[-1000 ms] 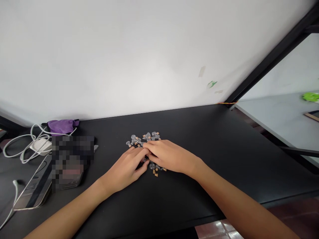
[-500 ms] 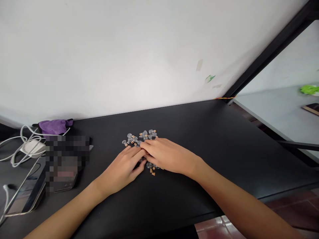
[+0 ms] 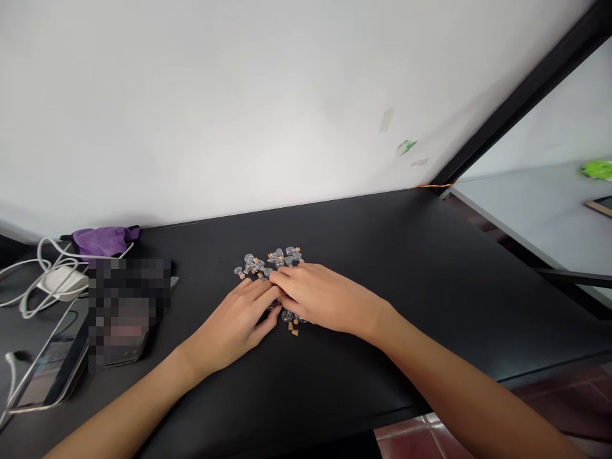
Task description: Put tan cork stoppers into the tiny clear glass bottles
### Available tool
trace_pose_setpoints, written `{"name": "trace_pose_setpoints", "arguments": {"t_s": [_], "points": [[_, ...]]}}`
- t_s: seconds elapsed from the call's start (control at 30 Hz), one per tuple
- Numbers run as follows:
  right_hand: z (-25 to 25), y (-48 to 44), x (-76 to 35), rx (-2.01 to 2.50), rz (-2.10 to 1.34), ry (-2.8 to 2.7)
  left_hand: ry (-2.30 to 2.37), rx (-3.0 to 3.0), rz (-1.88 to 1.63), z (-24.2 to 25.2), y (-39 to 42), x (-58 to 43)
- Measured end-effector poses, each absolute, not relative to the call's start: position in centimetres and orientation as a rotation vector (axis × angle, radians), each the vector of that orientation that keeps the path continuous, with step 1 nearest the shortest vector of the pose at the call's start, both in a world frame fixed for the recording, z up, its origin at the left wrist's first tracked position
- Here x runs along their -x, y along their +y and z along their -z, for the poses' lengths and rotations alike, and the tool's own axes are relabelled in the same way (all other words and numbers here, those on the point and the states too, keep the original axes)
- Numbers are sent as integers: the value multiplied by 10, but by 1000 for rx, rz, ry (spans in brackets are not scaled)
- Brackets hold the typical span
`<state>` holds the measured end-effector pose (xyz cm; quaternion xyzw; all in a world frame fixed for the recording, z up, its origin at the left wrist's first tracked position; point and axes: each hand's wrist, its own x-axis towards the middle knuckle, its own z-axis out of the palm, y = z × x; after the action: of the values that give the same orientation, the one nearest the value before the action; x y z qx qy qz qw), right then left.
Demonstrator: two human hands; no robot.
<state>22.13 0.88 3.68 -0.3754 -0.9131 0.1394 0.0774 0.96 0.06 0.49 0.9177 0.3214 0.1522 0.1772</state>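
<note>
Black desk (image 3: 411, 268), hands (image 3: 325, 299) over corked vials (image 3: 268, 262)

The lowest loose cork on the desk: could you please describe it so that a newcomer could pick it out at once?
On the black desk, small glass bottles lie clustered. Below the right hand, two corks sit on bare desk; the lower cork, touching no bottle, is the one.

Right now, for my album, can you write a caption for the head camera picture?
Left hand and right hand meet over tiny corked glass bottles on a black table.
</note>
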Motion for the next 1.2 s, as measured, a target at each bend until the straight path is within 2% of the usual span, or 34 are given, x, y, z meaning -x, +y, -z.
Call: {"name": "trace_pose_setpoints", "arguments": {"t_s": [1.2], "points": [[-35, 11, -220, 1111, -340, -2761, 902, -2590, -407, -2, 1, -9]]}}
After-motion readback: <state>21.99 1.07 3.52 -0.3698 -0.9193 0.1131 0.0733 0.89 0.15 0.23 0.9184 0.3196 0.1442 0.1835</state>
